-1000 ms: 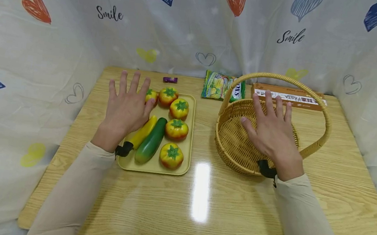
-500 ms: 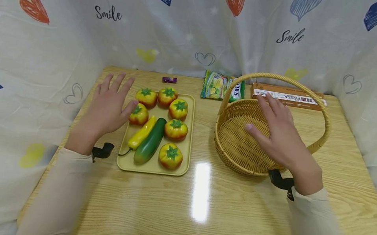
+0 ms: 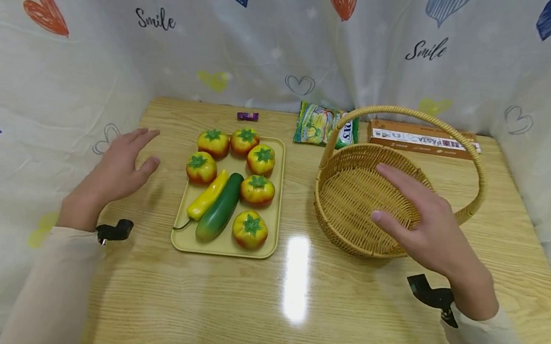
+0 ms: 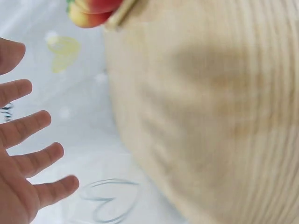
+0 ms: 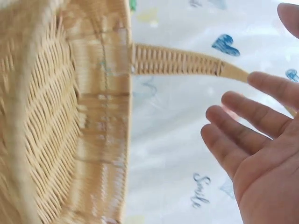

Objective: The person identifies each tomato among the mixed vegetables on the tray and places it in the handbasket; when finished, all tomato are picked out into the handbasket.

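My left hand [image 3: 116,171] is held up left of the yellow tray [image 3: 221,248], apart from it and holding nothing. In the left wrist view its fingers [image 4: 25,128] are spread. The tray holds several yellow-red tomato-like fruits [image 3: 250,230] with green tops, a yellow pepper [image 3: 206,196] and a green cucumber-like vegetable [image 3: 219,211]. Over the right side of the wicker basket [image 3: 323,216] hovers my right hand [image 3: 428,224], thumb apart from the fingers and nothing gripped. The right wrist view shows the fingers extended and slightly bent, with the basket handle [image 5: 180,60] behind them.
Along the back of the wooden table [image 3: 215,309] lie a small purple packet [image 3: 248,116], a green snack bag [image 3: 315,125] and a pasta box [image 3: 421,139]. A white curtain [image 3: 267,37] with hearts encloses the back and sides. The basket handle arches high.
Both hands have moved apart and back toward the person: the left off the tray to the left, uncovering fruit, the right rightward over the basket. The tray, its contents and the basket stay put.
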A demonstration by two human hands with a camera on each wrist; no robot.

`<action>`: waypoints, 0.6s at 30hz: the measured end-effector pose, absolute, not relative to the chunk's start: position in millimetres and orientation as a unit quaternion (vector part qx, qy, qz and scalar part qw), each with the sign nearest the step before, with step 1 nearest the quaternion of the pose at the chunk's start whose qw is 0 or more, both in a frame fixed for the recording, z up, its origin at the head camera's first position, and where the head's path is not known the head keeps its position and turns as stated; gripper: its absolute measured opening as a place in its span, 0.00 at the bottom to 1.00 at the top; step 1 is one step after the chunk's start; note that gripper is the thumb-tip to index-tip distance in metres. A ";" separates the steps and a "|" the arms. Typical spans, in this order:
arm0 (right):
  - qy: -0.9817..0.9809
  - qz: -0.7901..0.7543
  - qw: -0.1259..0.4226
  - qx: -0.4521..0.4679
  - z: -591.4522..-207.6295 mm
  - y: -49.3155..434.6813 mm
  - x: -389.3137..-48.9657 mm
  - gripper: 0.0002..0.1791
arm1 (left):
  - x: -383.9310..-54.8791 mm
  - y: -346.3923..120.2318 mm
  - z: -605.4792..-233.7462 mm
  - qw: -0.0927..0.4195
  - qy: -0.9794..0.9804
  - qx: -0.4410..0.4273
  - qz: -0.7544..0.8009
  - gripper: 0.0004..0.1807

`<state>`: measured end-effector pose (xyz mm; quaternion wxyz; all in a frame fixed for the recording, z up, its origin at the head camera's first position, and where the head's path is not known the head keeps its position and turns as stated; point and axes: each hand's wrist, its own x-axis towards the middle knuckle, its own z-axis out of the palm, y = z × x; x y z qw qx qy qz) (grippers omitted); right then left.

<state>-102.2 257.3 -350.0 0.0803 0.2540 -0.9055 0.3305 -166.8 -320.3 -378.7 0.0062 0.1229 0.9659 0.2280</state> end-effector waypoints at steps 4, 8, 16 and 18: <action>-0.883 0.362 0.083 0.286 -364.9 240.9 -106.0 0.45 | -182.1 -321.9 -399.7 0.047 0.962 0.125 0.239 0.33; -0.868 0.382 0.069 0.310 -378.8 218.0 -112.1 0.44 | -195.3 -316.4 -413.0 0.090 0.955 0.123 0.255 0.32; -0.840 0.426 0.009 0.336 -389.5 167.7 -126.5 0.39 | -209.7 -301.8 -426.4 0.180 0.943 0.111 0.258 0.36; -0.831 0.441 -0.007 0.339 -390.1 155.4 -130.5 0.38 | -210.3 -299.0 -427.7 0.191 0.941 0.103 0.260 0.37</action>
